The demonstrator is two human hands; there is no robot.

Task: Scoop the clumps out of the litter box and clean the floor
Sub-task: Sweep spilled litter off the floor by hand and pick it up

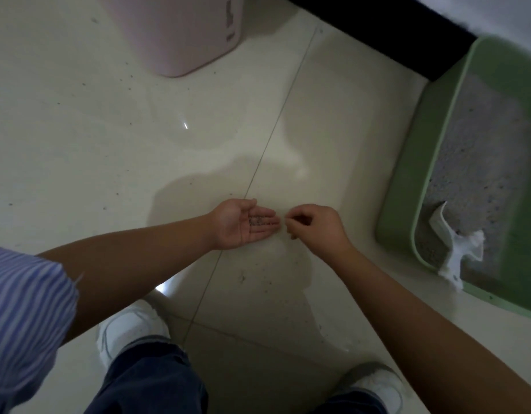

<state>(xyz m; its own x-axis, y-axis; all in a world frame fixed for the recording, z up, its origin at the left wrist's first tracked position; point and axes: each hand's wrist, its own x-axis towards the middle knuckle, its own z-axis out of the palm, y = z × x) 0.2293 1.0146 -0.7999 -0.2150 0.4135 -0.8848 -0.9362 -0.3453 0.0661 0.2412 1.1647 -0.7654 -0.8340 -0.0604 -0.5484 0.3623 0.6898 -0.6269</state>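
Both forearms reached up from the lower frame. Left hand [243,224] lay palm-up with fingers straight, a small heap of litter grains [259,221] resting on them. Right hand [313,224], just beside those fingertips, had its fingers curled, thumb and forefinger pinched together; whether they held a grain could not be told. Green litter box [407,186] with a white scoop [455,249] sat at right, the scoop at its lower end, on the tile floor [79,130]; a pink bin [183,34] stood at upper centre.
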